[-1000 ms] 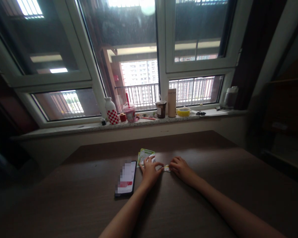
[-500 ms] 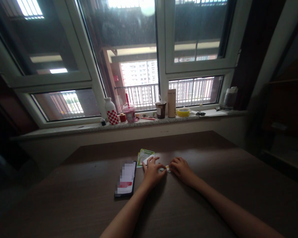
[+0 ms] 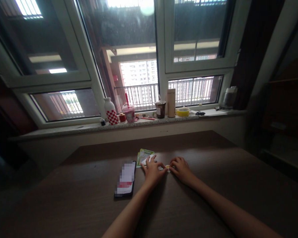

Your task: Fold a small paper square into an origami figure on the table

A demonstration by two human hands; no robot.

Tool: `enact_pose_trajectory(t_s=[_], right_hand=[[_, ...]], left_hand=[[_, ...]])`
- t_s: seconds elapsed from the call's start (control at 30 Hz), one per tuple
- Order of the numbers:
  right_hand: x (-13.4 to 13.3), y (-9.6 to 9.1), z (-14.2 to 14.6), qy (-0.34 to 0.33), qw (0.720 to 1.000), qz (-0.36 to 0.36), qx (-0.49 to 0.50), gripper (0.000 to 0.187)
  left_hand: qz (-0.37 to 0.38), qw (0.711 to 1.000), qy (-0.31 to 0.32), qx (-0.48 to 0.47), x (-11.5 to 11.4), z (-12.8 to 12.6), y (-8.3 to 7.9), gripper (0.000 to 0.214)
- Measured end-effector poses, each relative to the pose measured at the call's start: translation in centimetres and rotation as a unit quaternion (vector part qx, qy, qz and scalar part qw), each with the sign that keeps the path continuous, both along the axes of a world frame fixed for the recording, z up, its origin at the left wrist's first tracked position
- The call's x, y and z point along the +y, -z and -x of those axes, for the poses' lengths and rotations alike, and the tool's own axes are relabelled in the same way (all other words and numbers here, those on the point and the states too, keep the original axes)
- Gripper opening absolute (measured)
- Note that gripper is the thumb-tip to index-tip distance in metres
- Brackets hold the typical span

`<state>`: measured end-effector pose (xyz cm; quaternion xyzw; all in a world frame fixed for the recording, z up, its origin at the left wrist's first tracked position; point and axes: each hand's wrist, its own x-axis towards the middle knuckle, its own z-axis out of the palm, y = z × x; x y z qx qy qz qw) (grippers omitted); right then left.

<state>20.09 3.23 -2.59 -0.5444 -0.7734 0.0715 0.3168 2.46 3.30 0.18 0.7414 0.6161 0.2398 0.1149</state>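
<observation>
Between my two hands, low over the brown table (image 3: 94,215), is a small white and yellow piece (image 3: 167,167), too small to name and partly covered by fingers. My left hand (image 3: 153,172) pinches its left side with thumb and index finger, the other fingers spread over a white paper (image 3: 147,160). My right hand (image 3: 181,169) has its fingertips closed on the right side of the same piece. Green and white packets (image 3: 146,152) lie just beyond my left hand. Left of that hand lies a phone (image 3: 125,180) with its screen lit.
Along the windowsill (image 3: 89,130) stand a checkered bottle (image 3: 112,114), a pink drink cup (image 3: 129,114), a dark drink cup (image 3: 160,109) and a tan flask (image 3: 171,103). Farther right are a yellow tape roll (image 3: 183,112), black scissors (image 3: 200,113) and a clear jug (image 3: 230,97).
My left hand has shifted slightly right, and its thumb and index fingertips are now closer to my right fingertips. The phone and packets lie as before.
</observation>
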Motion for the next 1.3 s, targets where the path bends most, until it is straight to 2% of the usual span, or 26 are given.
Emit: enact_pose_trajectory(t_s=[0.27,0.6,0.87,1.3], right_hand=[[0.3,0.4,-0.1,0.015,0.999,-0.008,0.032,0.015],[-0.1,-0.2,0.4,0.031,1.0,-0.001,-0.005,0.013],[-0.5,-1.2,1.2,0.08,0.996,0.036,-0.024,0.017],[-0.2,-1.0,1.1,0.091,0.994,0.067,0.005,0.014]], left_hand=[[0.0,1.0,-0.011,-0.003,-0.4,-0.4,-0.3,0.015],[-0.016,1.0,0.002,0.003,-0.5,-0.5,-0.2,0.012],[-0.008,0.999,-0.015,0.031,-0.6,-0.9,-0.5,0.013],[0.007,1.0,-0.01,0.024,-0.5,-0.9,-0.4,0.014]])
